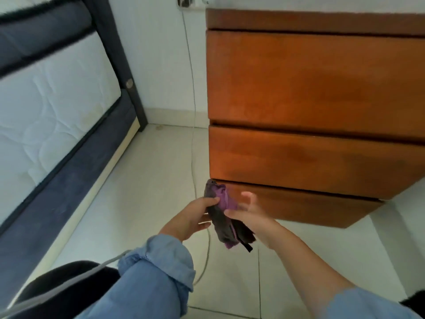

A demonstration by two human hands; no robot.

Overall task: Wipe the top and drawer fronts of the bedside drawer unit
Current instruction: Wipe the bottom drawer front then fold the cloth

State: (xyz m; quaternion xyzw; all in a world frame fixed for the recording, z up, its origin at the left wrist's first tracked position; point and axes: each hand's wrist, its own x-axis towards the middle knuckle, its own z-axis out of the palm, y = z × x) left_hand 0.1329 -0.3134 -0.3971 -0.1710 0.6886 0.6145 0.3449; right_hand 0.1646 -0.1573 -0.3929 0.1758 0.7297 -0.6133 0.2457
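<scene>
Over at nine o'clock, a white mattress (53,93) in a dark bed frame (119,54), well apart from the action. Toward twelve, a thin white cable (190,72) dropping down the wall to the floor tiles (147,180). Low at seven o'clock, a rolled denim sleeve (158,270), and just above it the left hand (195,217), thumb and fingers closed on the upper part of the cloth (220,217). Dark and purple, bunched (not yet folded into a flat pad, by the look of it), long axis running roughly twelve to six, hanging in the air clear of the wood. At five o'clock from centre, the right hand (250,212), blurred, fingers spread and loose, touching the cloth's right side with no firm hold; probably reaching in to take or refold it. Filling one to three o'clock, the bedside drawer unit (310,93), three plain wooden fronts stacked, top surface only a sliver at the upper edge. The relation that matters: bottom drawer front (299,203) just behind and to the right of the cloth, at about two o'clock from the grip, right hand the nearer of the two. No wiping contact yet; judging by that, task barely begun or between passes.
</scene>
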